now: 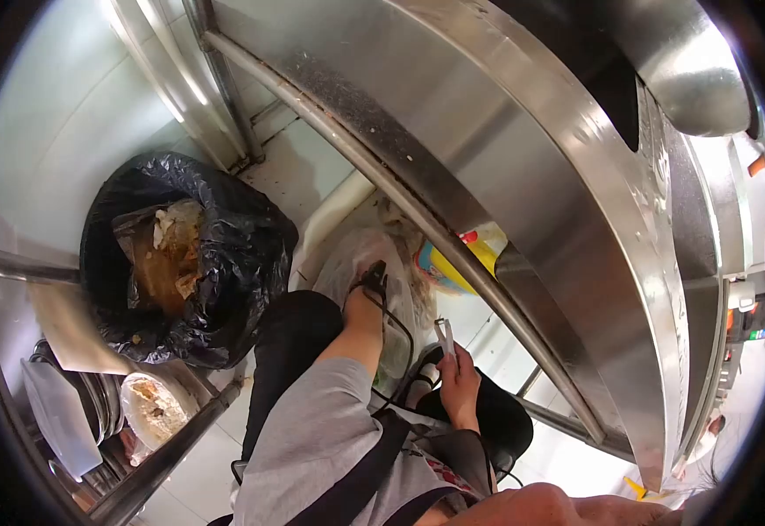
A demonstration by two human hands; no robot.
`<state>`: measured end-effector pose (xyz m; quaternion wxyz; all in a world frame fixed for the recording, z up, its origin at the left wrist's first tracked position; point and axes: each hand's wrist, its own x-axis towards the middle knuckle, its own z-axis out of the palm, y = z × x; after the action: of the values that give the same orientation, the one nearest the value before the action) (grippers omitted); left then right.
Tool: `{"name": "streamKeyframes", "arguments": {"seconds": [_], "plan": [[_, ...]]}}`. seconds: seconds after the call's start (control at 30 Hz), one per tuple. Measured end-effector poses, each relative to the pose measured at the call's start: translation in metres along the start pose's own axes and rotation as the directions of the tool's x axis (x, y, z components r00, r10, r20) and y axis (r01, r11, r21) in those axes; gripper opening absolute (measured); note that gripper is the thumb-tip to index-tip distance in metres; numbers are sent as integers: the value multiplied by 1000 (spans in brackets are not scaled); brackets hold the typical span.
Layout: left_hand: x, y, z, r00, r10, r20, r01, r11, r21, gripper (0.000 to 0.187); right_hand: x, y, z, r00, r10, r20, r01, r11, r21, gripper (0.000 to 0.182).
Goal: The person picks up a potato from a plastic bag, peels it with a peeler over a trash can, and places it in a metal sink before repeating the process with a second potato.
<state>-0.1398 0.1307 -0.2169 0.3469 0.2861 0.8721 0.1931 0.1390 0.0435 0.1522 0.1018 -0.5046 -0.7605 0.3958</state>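
Note:
My left hand (372,273) reaches down into a clear plastic bag (334,272) on the floor, and its fingers are hidden there. A dark strap with a black cable sits around that hand and wrist. Closer to my body, my right hand (461,386) is closed around a pale grey peeler (445,335), its forked end pointing up and away from me. The peeler is apart from the bag, to its right. Some green shows through the lower part of the bag, but what lies inside is blurred.
A bin lined with a black bag (242,254) holds scraps on the left. Below it, a rack carries stacked trays (63,421) and a white tub (155,412). A steel counter (523,158) and its pipe rail (356,149) overhang the right. A yellow-and-blue container (453,265) stands beneath.

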Motion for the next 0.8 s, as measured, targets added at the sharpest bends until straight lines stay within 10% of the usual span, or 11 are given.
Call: {"name": "streamKeyframes", "arguments": {"seconds": [0.4, 0.57, 0.8], "plan": [[-195, 81, -117, 846, 87, 526, 163, 897, -412, 33, 37, -32, 22, 928, -338, -160, 358, 926, 119, 32], [-270, 102, -202, 906, 128, 404, 79, 886, -457, 39, 18, -46, 14, 880, -399, -260, 457, 860, 228, 31], [-384, 68, -353, 937, 336, 96, 46, 155, -987, 35, -59, -89, -3, 752, -616, -236, 659, 716, 229, 32]]}}
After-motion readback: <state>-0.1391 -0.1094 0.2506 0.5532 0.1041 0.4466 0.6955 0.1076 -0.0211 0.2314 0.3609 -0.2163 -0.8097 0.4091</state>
